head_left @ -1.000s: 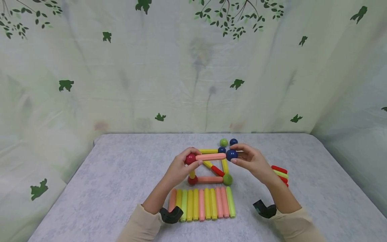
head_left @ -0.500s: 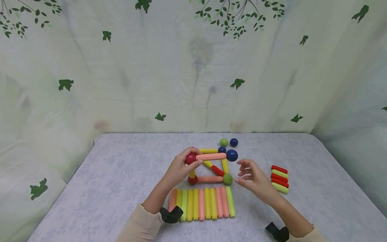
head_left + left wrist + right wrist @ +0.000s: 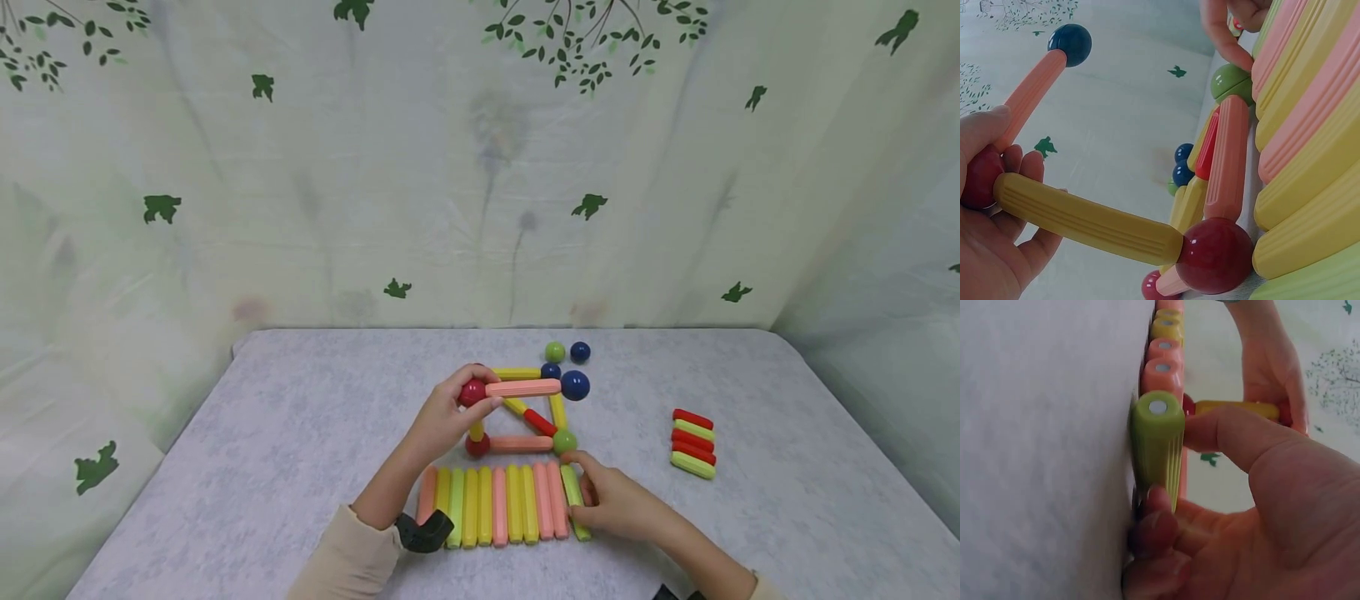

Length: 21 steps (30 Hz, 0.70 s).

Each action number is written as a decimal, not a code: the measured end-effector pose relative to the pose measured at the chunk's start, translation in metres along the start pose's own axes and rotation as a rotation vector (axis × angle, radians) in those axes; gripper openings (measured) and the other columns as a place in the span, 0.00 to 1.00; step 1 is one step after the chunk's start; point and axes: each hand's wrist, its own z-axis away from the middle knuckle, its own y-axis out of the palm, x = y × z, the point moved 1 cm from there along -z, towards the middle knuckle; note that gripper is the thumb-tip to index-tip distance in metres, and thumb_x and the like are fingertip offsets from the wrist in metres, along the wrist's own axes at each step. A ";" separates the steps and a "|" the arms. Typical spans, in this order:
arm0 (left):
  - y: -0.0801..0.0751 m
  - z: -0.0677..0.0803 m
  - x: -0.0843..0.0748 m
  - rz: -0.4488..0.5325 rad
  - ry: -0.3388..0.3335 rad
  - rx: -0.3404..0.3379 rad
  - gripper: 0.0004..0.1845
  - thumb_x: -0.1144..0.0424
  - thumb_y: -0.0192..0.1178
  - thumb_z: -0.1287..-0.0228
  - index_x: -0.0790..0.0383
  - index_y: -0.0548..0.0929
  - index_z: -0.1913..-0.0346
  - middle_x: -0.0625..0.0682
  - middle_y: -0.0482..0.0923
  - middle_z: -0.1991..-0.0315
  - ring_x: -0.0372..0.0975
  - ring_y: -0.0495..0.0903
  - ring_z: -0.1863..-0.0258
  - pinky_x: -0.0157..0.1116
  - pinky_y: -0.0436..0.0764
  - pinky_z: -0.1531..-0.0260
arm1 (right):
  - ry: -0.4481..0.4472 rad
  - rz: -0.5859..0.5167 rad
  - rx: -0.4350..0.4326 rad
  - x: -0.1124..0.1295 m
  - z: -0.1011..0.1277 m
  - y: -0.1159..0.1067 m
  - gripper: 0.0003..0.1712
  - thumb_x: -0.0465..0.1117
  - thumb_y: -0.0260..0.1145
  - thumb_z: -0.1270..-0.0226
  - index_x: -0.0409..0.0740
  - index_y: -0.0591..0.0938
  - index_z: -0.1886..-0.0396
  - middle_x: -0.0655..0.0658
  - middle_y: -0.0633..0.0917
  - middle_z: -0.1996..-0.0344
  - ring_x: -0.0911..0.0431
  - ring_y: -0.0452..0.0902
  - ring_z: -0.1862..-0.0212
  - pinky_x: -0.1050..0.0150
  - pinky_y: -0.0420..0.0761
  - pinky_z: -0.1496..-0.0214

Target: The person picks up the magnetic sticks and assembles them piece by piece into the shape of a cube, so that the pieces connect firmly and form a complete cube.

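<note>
A frame of coloured rods and balls stands at the table's middle. My left hand (image 3: pixel 457 410) pinches its upper red ball (image 3: pixel 472 392), from which a raised pink rod (image 3: pixel 522 387) runs to a blue ball (image 3: pixel 574 385). In the left wrist view a yellow rod (image 3: pixel 1085 219) joins that red ball (image 3: pixel 979 178) to a lower red ball (image 3: pixel 1215 255). My right hand (image 3: pixel 600 500) grips the green rod (image 3: pixel 573 498) at the right end of the row of rods (image 3: pixel 498 504); in the right wrist view thumb and fingers pinch the green rod (image 3: pixel 1156 447).
A green ball (image 3: pixel 555 352) and two blue balls (image 3: pixel 580 351) lie behind the frame. A small stack of red and green rods (image 3: pixel 693 443) sits to the right. The grey table (image 3: pixel 300 433) is backed by a leaf-printed curtain (image 3: pixel 450 167).
My right hand let go of the blue ball, came down toward me and took hold of the green rod at the row's right end. The left hand stayed in place.
</note>
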 end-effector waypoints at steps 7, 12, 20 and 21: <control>-0.001 0.000 -0.002 0.004 0.002 0.002 0.13 0.67 0.60 0.42 0.65 0.73 0.55 0.55 0.73 0.61 0.43 0.71 0.66 0.30 0.76 0.69 | 0.072 0.087 -0.115 0.012 0.003 -0.004 0.28 0.43 0.68 0.48 0.47 0.67 0.48 0.50 0.72 0.82 0.57 0.66 0.82 0.69 0.63 0.83; -0.001 0.000 -0.002 0.005 0.003 0.006 0.13 0.67 0.60 0.42 0.65 0.73 0.55 0.55 0.73 0.61 0.43 0.71 0.65 0.31 0.76 0.68 | -0.007 0.052 -0.323 0.020 -0.003 -0.020 0.30 0.38 0.67 0.46 0.45 0.68 0.43 0.52 0.75 0.74 0.59 0.71 0.73 0.68 0.74 0.75; -0.002 0.001 0.000 0.017 -0.004 0.003 0.13 0.68 0.60 0.42 0.65 0.73 0.54 0.55 0.72 0.60 0.43 0.71 0.64 0.31 0.76 0.68 | -0.221 -0.002 -0.495 0.022 -0.012 -0.037 0.21 0.36 0.66 0.44 0.42 0.73 0.50 0.50 0.79 0.66 0.57 0.75 0.63 0.64 0.78 0.62; -0.002 0.001 -0.001 0.019 -0.008 0.002 0.13 0.68 0.60 0.42 0.65 0.73 0.54 0.55 0.72 0.60 0.43 0.71 0.64 0.31 0.76 0.67 | -0.224 -0.015 -0.496 0.022 -0.013 -0.038 0.20 0.36 0.66 0.44 0.43 0.74 0.51 0.50 0.79 0.66 0.57 0.75 0.62 0.64 0.78 0.61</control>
